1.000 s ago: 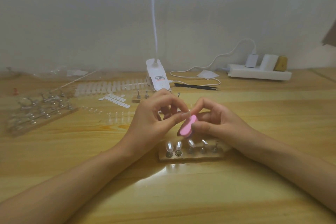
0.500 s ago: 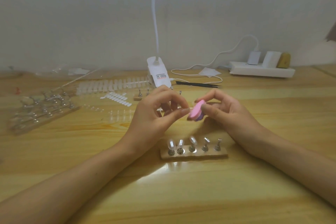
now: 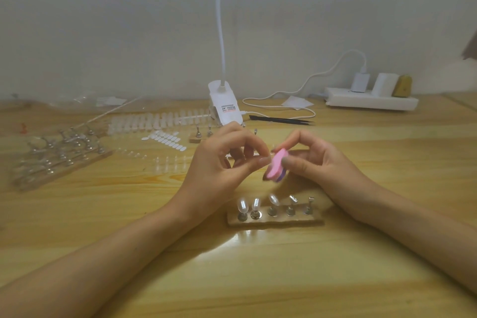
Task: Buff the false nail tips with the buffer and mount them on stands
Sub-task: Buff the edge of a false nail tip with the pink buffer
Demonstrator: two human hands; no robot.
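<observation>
In the centre of the frame, just above the desk (image 3: 129, 214), the left hand (image 3: 219, 162) is pinching a small pale false nail tip (image 3: 265, 160) between its thumb and curled forefinger, the other fingers folding loosely behind. The tip is so small and blurred that its outline is hard to tell from the fingernail beside it. Right of it, the right hand (image 3: 317, 162) is gripping the buffer (image 3: 276, 165), thumb pressing its near side and forefinger arching over the top. The buffer is a rounded oblong block, soft pink on its face with a purple layer at its lower edge, and its face is touching the pinched tip.

Below the hands, a stand (image 3: 276, 221) is lying across the desk: a pale wooden bar carrying five small shiny metal holders. Glossy, clear, oval mounted tips (image 3: 243, 204) are sitting on the three left holders.

The desk is showing yellow wood grain with a bright sheen near the bottom centre. Toward the upper left, a long strip of translucent tips (image 3: 160, 121) and a heap of spare stands (image 3: 59, 152) are lying. Behind the hands a white clip lamp (image 3: 225, 108) is standing, with black tweezers (image 3: 281, 120) to its right and a white power strip (image 3: 371, 102) at the upper right.
</observation>
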